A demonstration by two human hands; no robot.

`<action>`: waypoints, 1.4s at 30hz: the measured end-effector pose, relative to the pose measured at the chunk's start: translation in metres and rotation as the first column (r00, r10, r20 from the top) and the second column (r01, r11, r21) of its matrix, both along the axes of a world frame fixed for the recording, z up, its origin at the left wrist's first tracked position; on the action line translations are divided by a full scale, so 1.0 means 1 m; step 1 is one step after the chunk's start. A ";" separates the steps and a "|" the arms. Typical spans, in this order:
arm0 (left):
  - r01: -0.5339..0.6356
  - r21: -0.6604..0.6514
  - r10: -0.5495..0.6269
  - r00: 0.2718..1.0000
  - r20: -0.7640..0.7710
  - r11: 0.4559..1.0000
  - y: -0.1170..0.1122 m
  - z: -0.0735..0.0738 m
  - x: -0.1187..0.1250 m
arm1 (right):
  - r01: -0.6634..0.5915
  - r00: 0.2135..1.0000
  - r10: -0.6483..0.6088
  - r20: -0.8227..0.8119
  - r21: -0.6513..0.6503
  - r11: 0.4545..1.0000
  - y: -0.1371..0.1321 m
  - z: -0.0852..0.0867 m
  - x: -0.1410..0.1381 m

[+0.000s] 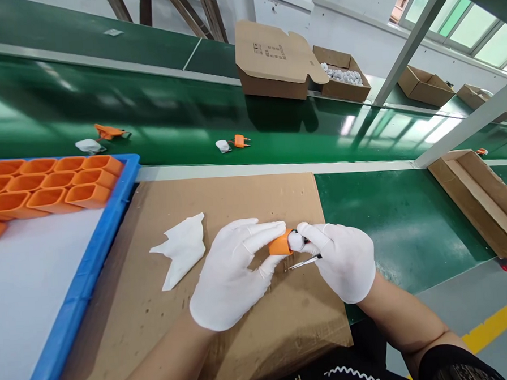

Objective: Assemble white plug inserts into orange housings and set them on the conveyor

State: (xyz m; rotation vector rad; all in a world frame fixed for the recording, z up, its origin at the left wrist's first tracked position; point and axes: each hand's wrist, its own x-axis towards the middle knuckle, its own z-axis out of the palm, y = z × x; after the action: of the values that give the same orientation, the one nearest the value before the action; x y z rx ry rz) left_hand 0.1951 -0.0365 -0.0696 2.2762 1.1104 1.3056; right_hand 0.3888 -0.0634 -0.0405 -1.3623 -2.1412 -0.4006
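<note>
Both hands wear white gloves and meet over the cardboard sheet. My left hand (pixel 236 276) is closed, its thumb and fingers pinching an orange plastic shell (pixel 280 243) like those in the tray. A small white piece (pixel 296 240) with a dark end sits at the shell's right opening; my right hand (pixel 344 259) pinches it between thumb and fingers. Thin pointed metal tips, seemingly tweezers (pixel 304 263), stick out below from the same hand. How far the white piece reaches into the shell is hidden. A torn white sheet (pixel 183 249) lies left of my left hand.
A blue-rimmed tray (pixel 78 287) holds rows of orange shells (pixel 51 181) at left. The cardboard sheet (pixel 159 336) covers the bench ahead. Orange plug parts (pixel 239 141) with white pieces lie on the green belt (pixel 169 132). Cardboard boxes (pixel 272 58) stand behind; an open carton (pixel 479 201) is at right.
</note>
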 end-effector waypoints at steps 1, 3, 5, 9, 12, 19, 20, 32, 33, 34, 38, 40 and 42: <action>0.003 0.007 -0.003 1.000 -0.009 1.000 0.000 0.000 0.000 | -0.003 1.000 0.003 -0.003 -0.023 1.000 0.000 0.000 0.000; 0.010 0.006 -0.010 1.000 -0.013 1.000 -0.001 -0.001 0.000 | -0.010 1.000 0.010 -0.007 -0.069 0.998 -0.001 0.000 0.000; 0.009 -0.018 -0.009 1.000 -0.015 1.000 -0.002 -0.002 0.000 | -0.026 1.000 0.026 -0.004 -0.093 0.995 -0.003 -0.001 0.001; -0.012 -0.055 0.011 1.000 -0.013 0.998 -0.004 -0.006 0.002 | -0.041 0.997 0.048 0.055 -0.119 0.992 -0.007 0.000 0.002; -0.047 -0.087 0.048 0.999 0.002 0.995 -0.007 -0.009 0.005 | 0.013 0.987 0.026 0.158 -0.243 0.970 -0.011 0.006 -0.002; -0.170 -0.406 0.197 0.980 0.025 0.898 -0.008 -0.019 0.014 | -0.128 0.987 0.049 -0.155 -0.556 0.821 -0.005 0.004 -0.004; -0.165 -0.470 0.211 0.976 0.047 0.867 -0.008 -0.018 0.015 | -0.178 0.964 0.031 -0.265 -0.551 0.815 -0.002 0.001 -0.002; 0.135 -0.220 -0.067 0.953 0.294 0.966 -0.007 -0.008 0.011 | -0.755 0.420 -0.473 -0.775 -0.587 0.291 0.026 0.007 0.010; 0.162 -0.209 -0.095 0.950 0.299 0.964 -0.007 -0.010 0.011 | -0.769 0.399 -0.484 -0.779 -0.572 0.286 0.025 0.005 0.008; 0.182 -0.204 -0.117 0.948 0.295 0.962 -0.007 -0.011 0.011 | -0.777 0.374 -0.496 -0.784 -0.557 0.294 0.023 0.002 0.007; 0.186 -0.190 -0.147 0.968 0.203 0.964 -0.006 -0.011 0.012 | -0.764 0.316 -0.523 -0.792 -0.539 0.354 0.019 -0.009 0.004; 0.173 -0.177 -0.145 0.976 0.161 0.969 -0.008 -0.009 0.012 | -0.756 0.322 -0.517 -0.793 -0.544 0.364 0.018 -0.011 0.005; 0.159 -0.177 -0.131 0.978 0.161 0.971 -0.010 -0.008 0.012 | -0.767 0.323 -0.504 -0.801 -0.534 0.357 0.020 -0.013 0.005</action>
State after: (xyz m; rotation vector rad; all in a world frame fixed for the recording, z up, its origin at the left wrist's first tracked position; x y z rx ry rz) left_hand 0.2075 -0.0468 -0.0773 2.0452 0.9545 1.2332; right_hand 0.3943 -0.0435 -0.0532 -1.1760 -1.1688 1.7486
